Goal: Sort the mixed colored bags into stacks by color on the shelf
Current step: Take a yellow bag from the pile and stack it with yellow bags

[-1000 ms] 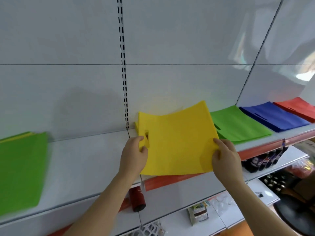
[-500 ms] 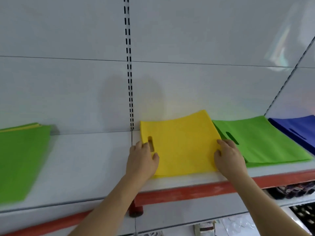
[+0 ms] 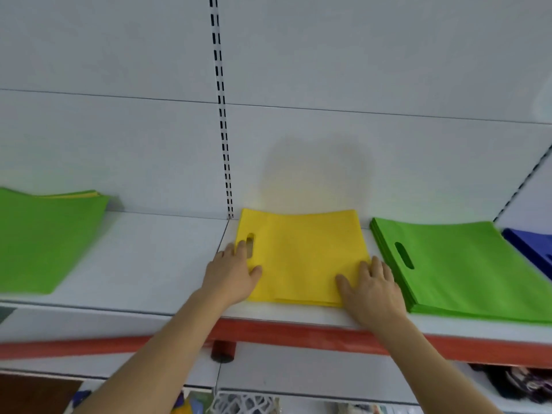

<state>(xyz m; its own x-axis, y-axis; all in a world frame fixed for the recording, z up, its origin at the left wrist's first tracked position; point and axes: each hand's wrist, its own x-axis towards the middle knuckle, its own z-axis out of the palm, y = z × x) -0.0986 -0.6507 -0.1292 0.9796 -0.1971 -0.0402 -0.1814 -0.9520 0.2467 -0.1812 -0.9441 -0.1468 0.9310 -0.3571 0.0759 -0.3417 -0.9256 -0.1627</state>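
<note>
- White shelving with a slotted upright [image 3: 222, 115] and a red-edged shelf [image 3: 149, 258] forms the work surface.
- Left hand [image 3: 231, 276]: fingers straight, resting flat on the yellow bag stack [image 3: 301, 252] at its 9 o'clock edge, beside the handle slot.
- Right hand [image 3: 373, 289]: fingers spread, pressing flat on the stack's 5 o'clock corner. Neither hand pinches anything.
- Yellow stack lies flat on the shelf, just beside the green stack [image 3: 466, 264] at its 3 o'clock.
- Recommended procedure: square the edges with both palms, keep the handle slots aligned, and keep clear of the green stack.
- Count: one yellow stack; one green stack; one blue stack [image 3: 534, 246], partly out of view; one mixed pile [image 3: 44, 240] at 9 o'clock, green on top, yellow showing beneath.
</note>
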